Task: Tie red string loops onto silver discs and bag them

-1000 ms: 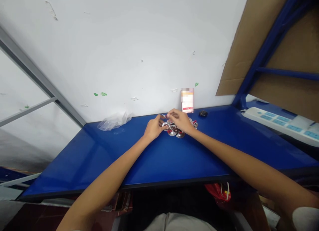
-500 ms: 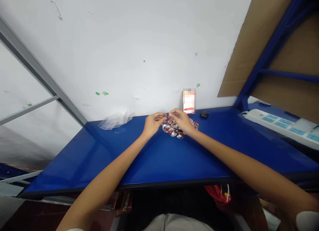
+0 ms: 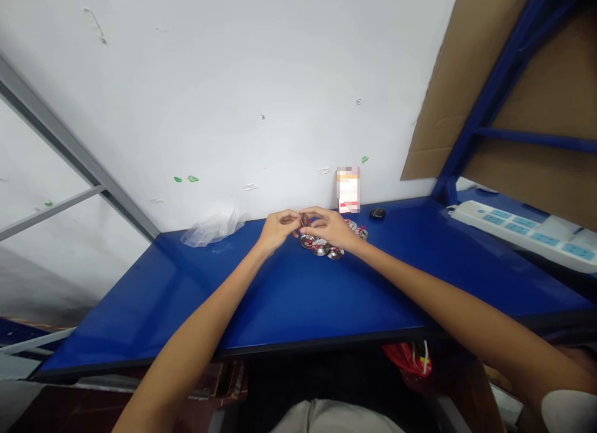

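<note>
Just above a pile on the table, my left hand [image 3: 278,229] and my right hand [image 3: 330,226] meet, fingertips together, at one small metal disc [image 3: 305,219]. The disc is round, shiny and dark in the middle, and both hands pinch it by its edges. Below and beside my right hand lie several more shiny domed metal discs [image 3: 320,249] with red cord or ribbon at their centres. They look like finger cymbals, though they are too small to be sure. My right hand hides part of the pile.
The blue table [image 3: 280,296] runs along a white wall. A crumpled clear plastic bag [image 3: 212,229] lies at the back left. A phone [image 3: 348,190] leans on the wall behind the discs. Right of it are a small black object [image 3: 377,213] and a white power strip [image 3: 527,231].
The held disc has turned so that its round face now shows between my fingertips. My right hand's fingers have shifted around it. The whole view has moved slightly.
</note>
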Demonstrator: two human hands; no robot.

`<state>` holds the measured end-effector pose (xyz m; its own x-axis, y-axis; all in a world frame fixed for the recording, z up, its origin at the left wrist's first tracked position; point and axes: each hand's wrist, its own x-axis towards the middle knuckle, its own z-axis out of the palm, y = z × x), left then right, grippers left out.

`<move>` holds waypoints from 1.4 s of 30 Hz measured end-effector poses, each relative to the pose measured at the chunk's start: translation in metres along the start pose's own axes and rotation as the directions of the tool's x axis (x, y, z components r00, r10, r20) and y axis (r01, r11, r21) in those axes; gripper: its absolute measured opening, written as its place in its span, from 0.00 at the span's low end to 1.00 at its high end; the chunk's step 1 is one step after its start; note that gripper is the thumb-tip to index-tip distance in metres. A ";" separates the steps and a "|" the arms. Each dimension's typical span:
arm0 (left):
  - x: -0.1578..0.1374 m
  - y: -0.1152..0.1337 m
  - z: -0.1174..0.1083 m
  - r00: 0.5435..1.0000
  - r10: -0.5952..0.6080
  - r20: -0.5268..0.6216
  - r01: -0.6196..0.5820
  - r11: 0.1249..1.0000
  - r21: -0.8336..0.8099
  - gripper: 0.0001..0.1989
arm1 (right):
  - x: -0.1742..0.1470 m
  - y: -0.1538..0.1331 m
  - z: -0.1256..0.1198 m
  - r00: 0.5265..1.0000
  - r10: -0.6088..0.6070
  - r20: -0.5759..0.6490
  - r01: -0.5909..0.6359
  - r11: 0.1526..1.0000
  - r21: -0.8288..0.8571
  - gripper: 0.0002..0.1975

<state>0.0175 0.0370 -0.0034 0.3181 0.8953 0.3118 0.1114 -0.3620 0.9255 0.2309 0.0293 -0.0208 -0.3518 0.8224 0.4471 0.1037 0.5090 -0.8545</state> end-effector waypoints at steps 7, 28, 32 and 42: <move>0.012 -0.031 -0.059 0.993 0.013 -0.121 0.046 0.877 0.478 0.14 | 0.001 0.003 -0.009 0.996 0.030 -0.089 -0.036 0.997 -0.064 0.28; 0.015 -0.035 -0.093 0.982 -0.135 0.134 -0.029 0.590 0.807 0.04 | -0.004 0.004 -0.002 0.999 -0.032 -0.006 0.028 0.940 -0.340 0.23; 0.010 -0.012 -0.111 0.907 -0.327 0.267 -0.001 0.630 0.776 0.06 | -0.005 0.004 0.000 0.999 -0.030 0.010 0.032 0.938 -0.344 0.24; 0.000 0.016 -0.026 0.968 -0.086 0.238 0.010 0.952 0.307 0.19 | -0.006 0.004 0.003 0.976 -0.204 0.080 0.214 0.804 -0.554 0.22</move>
<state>-0.0049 0.0379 0.0174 0.5219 0.8358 0.1707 0.3980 -0.4156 0.8178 0.2302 0.0260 -0.0281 -0.4390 0.6778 0.5897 0.5239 0.7264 -0.4449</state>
